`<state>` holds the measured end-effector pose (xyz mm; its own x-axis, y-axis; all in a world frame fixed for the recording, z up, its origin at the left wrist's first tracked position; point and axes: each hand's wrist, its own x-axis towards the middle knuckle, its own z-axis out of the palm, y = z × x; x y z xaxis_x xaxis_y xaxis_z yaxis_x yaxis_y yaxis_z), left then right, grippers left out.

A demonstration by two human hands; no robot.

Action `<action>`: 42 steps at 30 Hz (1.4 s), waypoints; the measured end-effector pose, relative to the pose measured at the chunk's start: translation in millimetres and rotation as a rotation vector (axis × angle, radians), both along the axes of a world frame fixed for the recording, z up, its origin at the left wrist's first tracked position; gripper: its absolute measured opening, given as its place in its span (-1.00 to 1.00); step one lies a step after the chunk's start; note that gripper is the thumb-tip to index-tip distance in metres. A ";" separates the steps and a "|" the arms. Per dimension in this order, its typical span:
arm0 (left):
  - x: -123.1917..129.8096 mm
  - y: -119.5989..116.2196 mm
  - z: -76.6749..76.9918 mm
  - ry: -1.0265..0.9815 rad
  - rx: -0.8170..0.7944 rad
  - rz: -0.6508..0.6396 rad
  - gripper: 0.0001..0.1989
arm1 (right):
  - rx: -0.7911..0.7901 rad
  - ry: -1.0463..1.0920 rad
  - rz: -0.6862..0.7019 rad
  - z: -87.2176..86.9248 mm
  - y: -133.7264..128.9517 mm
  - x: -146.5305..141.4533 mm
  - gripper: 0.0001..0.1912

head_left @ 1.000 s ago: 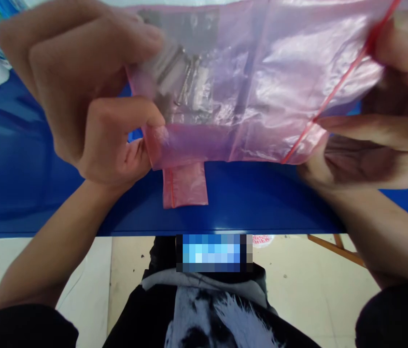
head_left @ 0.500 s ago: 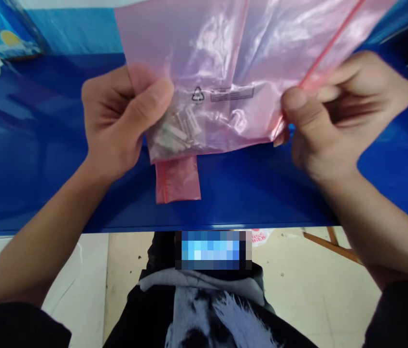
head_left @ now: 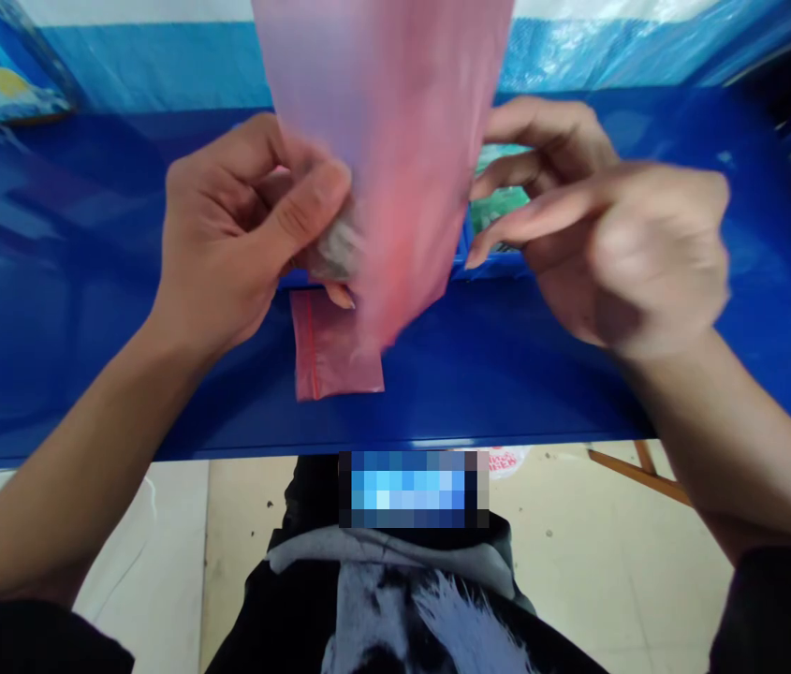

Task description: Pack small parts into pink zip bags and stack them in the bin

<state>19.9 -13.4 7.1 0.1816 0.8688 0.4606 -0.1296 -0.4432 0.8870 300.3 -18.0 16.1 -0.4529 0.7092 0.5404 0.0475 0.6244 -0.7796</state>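
A large pink translucent plastic bag [head_left: 409, 178] hangs over the table, folded over and partly blurred. My left hand [head_left: 241, 234] pinches its lower left part between thumb and fingers, where small grey pieces show dimly through the plastic. My right hand [head_left: 598, 225] is at the bag's right side, fingers spread and curved, with nothing held between them; its fingertips are close to the bag's edge. Below the large bag, a small pink zip bag [head_left: 343, 360] lies flat near the table's front edge.
On the blue table [head_left: 72, 356], a blue tray [head_left: 497, 265] with green packets [head_left: 504, 204] shows behind my right fingers. A blue package [head_left: 6, 70] is at the back left. Blue-white sheeting [head_left: 156, 65] runs behind the table.
My right hand has let go of the large bag and its fingers have spread. The bag's right side has swung left and folded over, uncovering the tray. My left hand still grips the bag.
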 end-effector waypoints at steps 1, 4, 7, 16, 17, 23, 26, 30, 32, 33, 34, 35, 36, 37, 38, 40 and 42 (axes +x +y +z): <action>0.1 -1.1 -0.3 0.030 0.038 0.004 -0.77 | 0.052 -0.039 0.025 0.9 -1.0 -1.4 -0.77; 2.9 -6.1 1.6 0.091 -0.032 -0.084 -0.59 | 0.147 -0.166 0.039 0.5 -6.0 -6.5 -0.55; 5.3 -9.5 5.6 0.083 -0.097 -0.147 -0.53 | 0.144 -0.143 0.044 -2.2 -11.6 -9.2 -0.39; -53.8 54.1 -7.9 0.078 0.292 0.416 -0.40 | 0.343 -0.204 0.077 -5.9 -14.8 -16.7 -0.55; -61.4 59.8 -10.0 0.156 0.307 0.443 -0.37 | 0.405 -0.280 0.109 -9.1 -15.7 -19.2 -0.60; -67.4 49.1 -4.0 0.731 0.208 0.633 -0.80 | 0.551 -0.652 0.358 -36.2 -28.1 -35.3 -0.52; -62.7 37.6 9.2 1.036 0.248 0.601 -0.71 | 0.601 -0.655 0.334 -40.1 -28.7 -36.0 -0.60; -66.6 35.4 15.8 1.070 0.345 0.298 -0.61 | 0.685 -0.617 0.247 -36.4 -25.1 -32.9 -0.66; -70.4 36.2 14.4 1.074 0.379 0.146 -0.60 | 0.688 -0.638 0.271 -36.4 -25.7 -33.5 -0.58; -72.2 36.2 13.7 1.080 0.390 0.116 -0.61 | 0.687 -0.649 0.286 -37.2 -26.7 -34.5 -0.56; -73.8 36.0 13.5 1.085 0.398 0.111 -0.61 | 0.694 -0.658 0.294 -38.4 -27.9 -35.7 -0.56; -75.1 35.5 13.7 1.091 0.406 0.115 -0.61 | 0.711 -0.664 0.293 -39.6 -29.2 -37.1 -0.59; -76.2 34.8 14.3 1.101 0.411 0.115 -0.60 | 0.740 -0.662 0.278 -40.5 -30.6 -38.3 -0.62; -77.0 34.3 15.1 1.115 0.410 0.108 -0.60 | 0.777 -0.655 0.250 -40.8 -31.9 -39.3 -0.66; -77.5 33.9 15.8 1.130 0.415 0.098 -0.59 | 0.815 -0.652 0.223 -40.5 -33.1 -40.0 -0.69; -77.9 34.0 16.3 1.160 0.452 0.088 -0.57 | 0.885 -0.663 0.193 -37.9 -35.3 -40.6 -0.74; -77.8 35.5 15.5 1.172 0.500 0.108 -0.56 | 0.923 -0.662 0.181 -33.5 -36.6 -39.9 -0.75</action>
